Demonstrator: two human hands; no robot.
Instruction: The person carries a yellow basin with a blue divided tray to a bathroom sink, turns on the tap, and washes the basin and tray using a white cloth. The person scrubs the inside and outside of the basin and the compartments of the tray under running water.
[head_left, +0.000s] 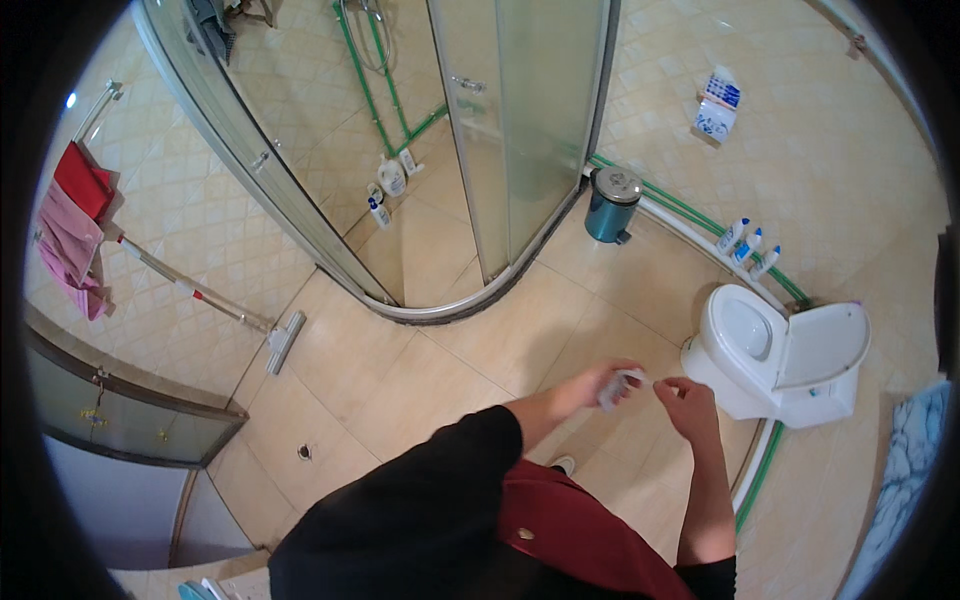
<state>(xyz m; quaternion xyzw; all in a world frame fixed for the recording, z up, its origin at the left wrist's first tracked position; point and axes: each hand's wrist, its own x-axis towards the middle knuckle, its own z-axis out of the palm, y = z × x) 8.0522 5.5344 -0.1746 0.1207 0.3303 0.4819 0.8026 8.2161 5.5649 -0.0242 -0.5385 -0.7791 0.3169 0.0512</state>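
My left hand (600, 381) is closed around a small, crumpled, whitish packet (616, 390), perhaps clear plastic. Just to its right, my right hand (686, 405) has its thumb and forefinger pinched together. A thin pale bit lies between the packet and those fingertips, too small to tell whether they grip it. Both hands are held out over the tiled floor. Beside my right hand stands a white toilet (712, 352) with its lid (825, 345) raised.
A glass shower enclosure (551, 135) curves ahead, with bottles inside. A teal pedal bin (611, 214) stands at its right corner. Several cleaner bottles (748, 246) line the wall pipes behind the toilet. A floor squeegee (285, 343) leans at left; a floor drain (304, 451) lies nearer me.
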